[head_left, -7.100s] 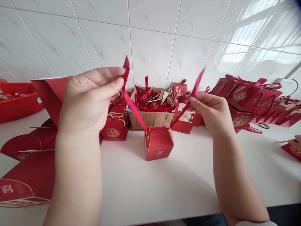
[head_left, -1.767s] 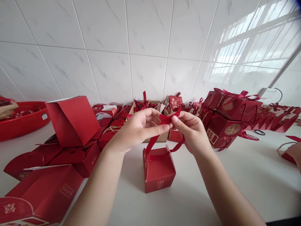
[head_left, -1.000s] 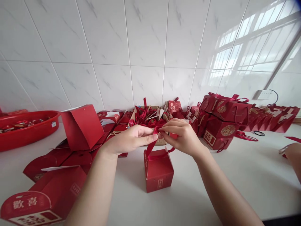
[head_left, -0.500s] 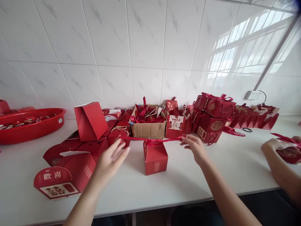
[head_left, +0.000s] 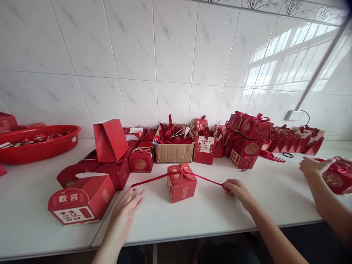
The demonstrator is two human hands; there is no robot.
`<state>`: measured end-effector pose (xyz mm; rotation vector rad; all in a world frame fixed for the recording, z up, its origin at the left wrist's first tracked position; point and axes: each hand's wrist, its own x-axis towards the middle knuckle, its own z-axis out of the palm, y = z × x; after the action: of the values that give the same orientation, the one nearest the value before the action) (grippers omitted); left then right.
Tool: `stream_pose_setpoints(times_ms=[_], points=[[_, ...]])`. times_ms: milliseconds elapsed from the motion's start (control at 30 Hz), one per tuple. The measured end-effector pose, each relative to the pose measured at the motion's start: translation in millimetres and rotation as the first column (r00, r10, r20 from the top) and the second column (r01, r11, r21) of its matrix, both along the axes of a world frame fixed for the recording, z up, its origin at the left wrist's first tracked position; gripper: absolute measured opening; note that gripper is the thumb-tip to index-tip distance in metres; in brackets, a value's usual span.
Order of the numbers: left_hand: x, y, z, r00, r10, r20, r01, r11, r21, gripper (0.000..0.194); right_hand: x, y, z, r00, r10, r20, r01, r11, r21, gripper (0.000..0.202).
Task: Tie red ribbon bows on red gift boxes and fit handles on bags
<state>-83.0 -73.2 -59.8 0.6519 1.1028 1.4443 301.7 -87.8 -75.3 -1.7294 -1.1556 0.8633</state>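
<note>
A small red gift box with white Chinese characters stands closed on the table between my hands. A dark red ribbon crosses its top, with a loop or knot at the middle, and stretches out to both sides. My left hand pinches the ribbon's left end, its other fingers loosely extended. Out to the right, my right hand grips the other end between thumb and fingers, low above the tabletop. The ribbon looks taut on both sides.
A cardboard box of ribbons and tags stands behind. Red boxes lie left, beside a red basin of sweets. Stacked boxes stand right. Another person's hands hold a ribboned red box at far right.
Both my hands have lowered and spread apart, drawing the ribbon down onto the box top. The box's top flaps now show folded together. The view has shifted slightly.
</note>
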Motion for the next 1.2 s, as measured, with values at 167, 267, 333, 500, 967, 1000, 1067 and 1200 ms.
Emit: stream_pose_setpoints(times_ms=[167,267,333,500,967,1000,1067,1200], points=[[-6,-12,-3.0,0.905,0.064,-0.421,-0.012,0.992,0.125,0.020,0,1,7.7,0.990,-0.105,0.088,0.096,0.989,0.109,0.027],[7,-13,9.3,0.577,0.334,-0.745,-0.005,0.914,0.406,0.018,-18,5,23.0,0.995,-0.037,0.088,0.017,0.977,0.214,0.034],[25,-7,23.9,0.450,0.409,-0.794,0.127,0.851,0.510,0.014,-39,11,34.0,0.994,0.077,0.078,-0.095,0.960,0.263,0.035],[75,22,48.5,0.574,-0.055,-0.817,0.515,0.800,0.308,0.023,-87,32,49.5,0.969,0.246,0.039,-0.245,0.918,0.313,0.041],[79,36,45.3,0.525,-0.318,-0.790,0.647,0.752,0.127,0.048,-97,31,38.0,0.940,0.339,0.043,-0.342,0.923,0.177,0.046],[78,37,46.9,0.497,-0.365,-0.787,0.656,0.752,0.066,0.056,-97,30,37.0,0.941,0.332,0.068,-0.339,0.924,0.177,0.048],[75,40,50.1,0.446,-0.423,-0.788,0.645,0.763,-0.044,0.069,-96,28,35.1,0.941,0.320,0.109,-0.335,0.925,0.176,0.051],[72,44,55.1,0.383,-0.572,-0.725,0.684,0.703,-0.193,0.069,-94,25,33.9,0.938,0.307,0.163,-0.334,0.926,0.175,0.055]])
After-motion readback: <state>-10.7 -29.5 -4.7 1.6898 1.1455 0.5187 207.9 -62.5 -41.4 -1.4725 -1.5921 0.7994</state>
